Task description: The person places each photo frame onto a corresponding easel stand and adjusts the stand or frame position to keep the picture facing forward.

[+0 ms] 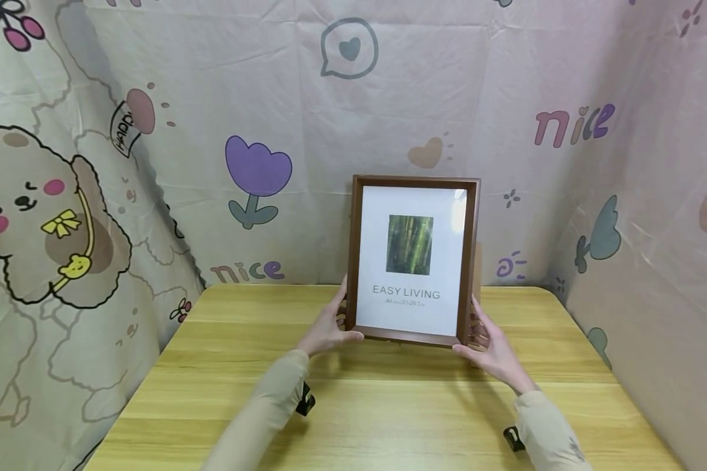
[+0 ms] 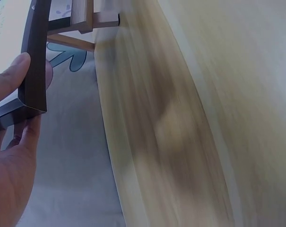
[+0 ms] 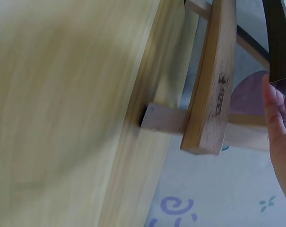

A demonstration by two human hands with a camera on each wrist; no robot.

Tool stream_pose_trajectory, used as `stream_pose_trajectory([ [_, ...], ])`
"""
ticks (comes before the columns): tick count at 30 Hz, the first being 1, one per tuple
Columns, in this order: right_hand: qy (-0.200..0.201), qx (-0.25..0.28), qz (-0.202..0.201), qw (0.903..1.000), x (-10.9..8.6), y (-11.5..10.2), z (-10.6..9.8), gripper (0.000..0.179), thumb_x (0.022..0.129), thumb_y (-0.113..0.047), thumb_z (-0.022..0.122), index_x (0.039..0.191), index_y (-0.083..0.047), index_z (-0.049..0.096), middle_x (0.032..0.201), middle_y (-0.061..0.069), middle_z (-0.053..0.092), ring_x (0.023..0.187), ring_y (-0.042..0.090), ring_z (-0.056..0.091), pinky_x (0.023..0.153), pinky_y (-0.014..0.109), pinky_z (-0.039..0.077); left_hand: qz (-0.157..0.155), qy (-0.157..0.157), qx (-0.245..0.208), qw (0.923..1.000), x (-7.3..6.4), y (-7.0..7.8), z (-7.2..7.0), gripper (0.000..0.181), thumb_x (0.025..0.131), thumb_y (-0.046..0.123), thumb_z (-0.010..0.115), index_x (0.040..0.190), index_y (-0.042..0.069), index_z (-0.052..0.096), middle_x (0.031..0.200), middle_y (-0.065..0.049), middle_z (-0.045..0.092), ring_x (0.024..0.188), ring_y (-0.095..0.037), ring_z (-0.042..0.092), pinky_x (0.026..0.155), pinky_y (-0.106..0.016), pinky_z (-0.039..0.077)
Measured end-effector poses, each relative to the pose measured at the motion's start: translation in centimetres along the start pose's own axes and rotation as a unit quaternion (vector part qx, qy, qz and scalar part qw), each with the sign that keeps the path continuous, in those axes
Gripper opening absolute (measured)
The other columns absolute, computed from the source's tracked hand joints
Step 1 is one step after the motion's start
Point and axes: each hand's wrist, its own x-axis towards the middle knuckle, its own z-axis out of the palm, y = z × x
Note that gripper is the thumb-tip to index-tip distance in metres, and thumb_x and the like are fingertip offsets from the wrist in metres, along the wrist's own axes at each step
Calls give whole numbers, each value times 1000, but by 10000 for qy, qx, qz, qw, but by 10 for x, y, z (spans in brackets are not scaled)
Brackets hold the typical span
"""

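Observation:
A brown picture frame (image 1: 412,258) with a green bamboo picture and the words EASY LIVING is held upright, tilted slightly, above the table. My left hand (image 1: 326,330) grips its lower left corner, thumb on the front and fingers behind. On the lower right corner, my right hand (image 1: 495,347) holds it the same way. Behind the frame stands a wooden easel (image 3: 213,80), mostly hidden by it in the head view. Both wrist views show the easel's ledge and legs, with a gap between the ledge and the frame's dark edge (image 2: 34,71).
The wood-grain table (image 1: 377,412) has rounded far corners. A printed cloth (image 1: 353,118) hangs behind it and along both sides, close to the far edge. Small black devices (image 1: 306,399) sit at both wrists.

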Motion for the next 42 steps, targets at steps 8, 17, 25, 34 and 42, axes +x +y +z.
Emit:
stream_pose_trajectory([
  [8,208,307,-254,9990,-7,7,-10,110,77,10,80,162,-8,12,123,28,50,94,2,64,84,14,58,88,-131,43,9999,14,4,14,131,76,8,87,161,37,-8,172,-12,6,139,-46,45,110,-59,47],
  [17,309,185,-317,9989,-14,16,-19,109,78,12,78,162,-6,10,120,27,50,91,-1,63,82,9,55,219,-242,183,9993,27,5,28,133,74,4,87,162,29,-8,172,-8,1,149,-44,32,113,-56,44],
  [25,379,214,-243,9988,-17,19,-28,110,78,13,77,162,-7,8,121,28,49,91,-4,62,83,5,53,380,-359,171,9985,38,6,38,132,75,3,87,162,25,-10,172,-6,-2,150,-42,31,111,-51,48],
  [34,410,26,20,9992,-22,23,-35,111,81,8,77,163,-11,6,124,27,48,95,-8,59,85,1,49,652,-365,303,9967,47,4,49,130,75,4,86,163,20,-9,172,-10,-1,152,-43,27,110,-52,49],
  [42,525,112,-134,9985,-26,29,-36,110,79,14,75,162,-5,5,120,29,48,94,-10,58,83,2,50,614,-347,367,9968,51,6,58,132,74,1,86,163,24,-9,172,-3,-2,155,-37,21,118,-50,41],
])
